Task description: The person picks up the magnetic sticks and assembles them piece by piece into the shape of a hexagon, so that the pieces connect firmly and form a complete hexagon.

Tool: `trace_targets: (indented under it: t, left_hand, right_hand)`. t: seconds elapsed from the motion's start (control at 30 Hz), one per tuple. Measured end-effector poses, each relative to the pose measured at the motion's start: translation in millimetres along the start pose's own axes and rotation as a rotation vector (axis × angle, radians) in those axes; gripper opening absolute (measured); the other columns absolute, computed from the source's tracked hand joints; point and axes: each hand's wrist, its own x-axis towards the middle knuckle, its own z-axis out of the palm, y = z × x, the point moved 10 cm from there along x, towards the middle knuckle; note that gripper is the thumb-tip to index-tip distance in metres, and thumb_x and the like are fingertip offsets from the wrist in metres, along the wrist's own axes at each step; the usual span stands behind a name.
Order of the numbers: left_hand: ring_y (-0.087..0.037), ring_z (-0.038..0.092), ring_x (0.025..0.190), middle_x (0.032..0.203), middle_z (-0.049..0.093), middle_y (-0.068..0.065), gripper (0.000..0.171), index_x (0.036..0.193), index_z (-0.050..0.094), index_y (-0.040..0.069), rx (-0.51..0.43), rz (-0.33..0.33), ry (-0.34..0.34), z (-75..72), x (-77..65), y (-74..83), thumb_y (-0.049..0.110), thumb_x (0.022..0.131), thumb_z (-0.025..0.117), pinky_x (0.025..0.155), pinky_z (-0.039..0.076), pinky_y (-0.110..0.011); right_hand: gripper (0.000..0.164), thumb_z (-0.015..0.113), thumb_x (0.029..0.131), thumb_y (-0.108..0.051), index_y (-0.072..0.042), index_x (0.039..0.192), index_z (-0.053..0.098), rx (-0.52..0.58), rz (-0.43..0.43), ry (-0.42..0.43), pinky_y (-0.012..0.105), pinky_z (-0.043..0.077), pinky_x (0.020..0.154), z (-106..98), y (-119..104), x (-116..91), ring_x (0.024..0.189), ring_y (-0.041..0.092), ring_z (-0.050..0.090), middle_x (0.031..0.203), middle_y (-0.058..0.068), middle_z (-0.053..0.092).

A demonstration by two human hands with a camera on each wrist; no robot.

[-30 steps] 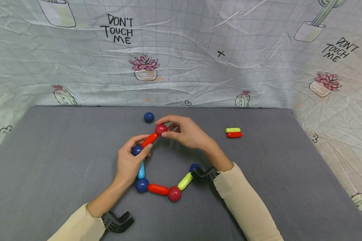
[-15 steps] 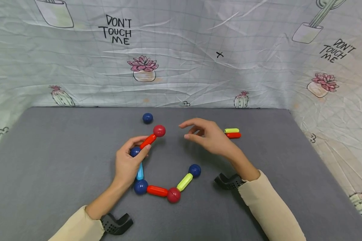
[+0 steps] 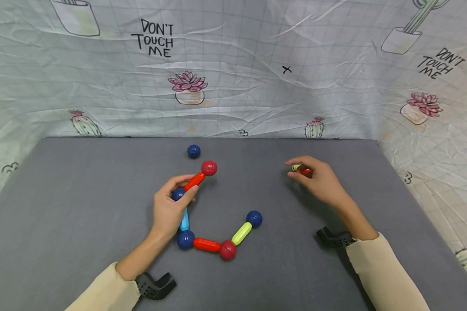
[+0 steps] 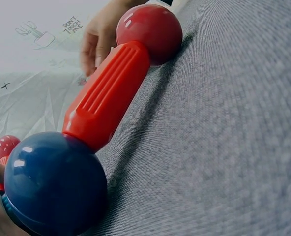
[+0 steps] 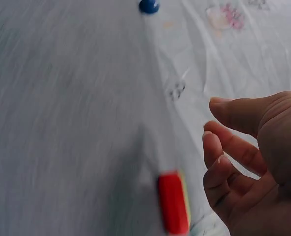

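Note:
My left hand (image 3: 170, 209) grips the blue ball (image 3: 178, 195) of a chain of magnetic balls and rods, thumb beside the upper red rod (image 3: 196, 180). That rod ends in a red ball (image 4: 149, 34). From the held ball, the chain runs through a light blue rod (image 3: 184, 220), a blue ball (image 3: 185, 239), a lower red rod (image 3: 206, 245), a red ball (image 3: 228, 250) and a yellow-green rod (image 3: 241, 234) to an end blue ball (image 3: 254, 219). My right hand (image 3: 322, 181) hovers at the loose red rod (image 5: 173, 202), thumb and fingers apart, partly hiding it.
Against that red rod lies a loose yellow-green rod (image 3: 295, 167). A single blue ball (image 3: 193, 151) sits near the back edge of the grey table (image 3: 85, 207). Behind the table hangs a printed cloth (image 3: 249, 86).
My right hand has let go of the chain's red end ball and moved right to the loose rods. The left hand keeps its hold, and the chain stays in nearly the same place.

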Motion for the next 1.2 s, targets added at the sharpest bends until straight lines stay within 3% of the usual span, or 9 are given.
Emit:
trace_targets:
  t: [0.27,0.5,0.63,0.87,1.2]
  left_hand:
    - [-0.035,0.059,0.067,0.092,0.064,-0.017,0.027,0.112,0.064,-0.005,0.007,0.013,-0.01,0.7,1.0,-1.6,-0.003,0.086,0.069,0.059,0.051,-0.025]
    - [-0.035,0.059,0.067,0.092,0.064,-0.018,0.027,0.112,0.064,-0.006,0.002,0.017,-0.009,0.0,0.3,-0.5,-0.004,0.086,0.068,0.06,0.051,-0.026]
    - [-0.035,0.059,0.067,0.092,0.064,-0.018,0.027,0.113,0.064,-0.005,0.01,0.016,-0.008,-0.7,-0.2,-0.1,-0.003,0.086,0.068,0.06,0.05,-0.024]
    - [-0.035,0.059,0.067,0.093,0.064,-0.017,0.027,0.113,0.064,-0.006,0.013,0.015,-0.011,-1.4,-0.2,0.0,-0.003,0.086,0.068,0.06,0.051,-0.026]
    - [-0.033,0.059,0.066,0.093,0.064,-0.018,0.026,0.112,0.064,-0.006,-0.003,0.026,-0.009,-0.3,0.3,1.0,-0.004,0.086,0.067,0.06,0.051,-0.024]
  right_hand:
    - [0.023,0.069,0.089,-0.013,-0.01,0.112,0.068,-0.037,0.012,0.066,0.02,0.045,0.06,-15.8,28.0,-12.5,0.077,0.019,0.055,0.098,0.006,0.063]
    - [0.026,0.073,0.085,-0.009,-0.01,0.111,0.068,-0.105,-0.003,0.085,0.018,0.045,0.065,-19.5,38.5,-15.1,0.079,0.015,0.053,0.102,0.006,0.063]
    - [0.026,0.074,0.084,-0.009,-0.01,0.11,0.069,-0.141,-0.007,0.095,0.019,0.043,0.065,-22.5,40.9,-15.4,0.078,0.012,0.052,0.1,0.006,0.063]
    - [0.026,0.077,0.082,-0.009,-0.01,0.106,0.07,-0.203,-0.002,0.062,0.028,0.04,0.058,-18.7,44.0,-17.0,0.067,0.016,0.052,0.079,0.002,0.059]
    - [0.025,0.075,0.084,-0.014,-0.012,0.109,0.069,-0.189,0.04,0.043,0.032,0.043,0.063,-13.4,44.6,-16.6,0.071,0.017,0.055,0.086,0.004,0.063]
